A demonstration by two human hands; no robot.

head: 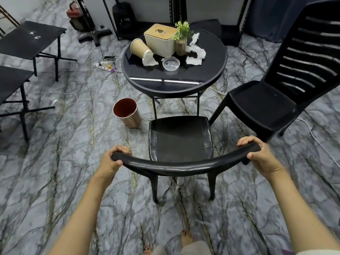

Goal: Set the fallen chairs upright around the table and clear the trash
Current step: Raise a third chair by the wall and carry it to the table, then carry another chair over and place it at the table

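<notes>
Gripping hands (pixel 112 160) (pixel 262 155) at chair (pixel 179 137) back's ends

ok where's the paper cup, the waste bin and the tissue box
paper cup (pixel 138 47): head view, on its brown side wall
waste bin (pixel 133 121): head view, on its copper outer wall
tissue box (pixel 161 45): head view, on its cream front wall

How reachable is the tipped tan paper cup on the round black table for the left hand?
Probably not: the left hand grips the curved backrest of the black chair, which stands between it and the round black table holding the tan paper cup.
</notes>
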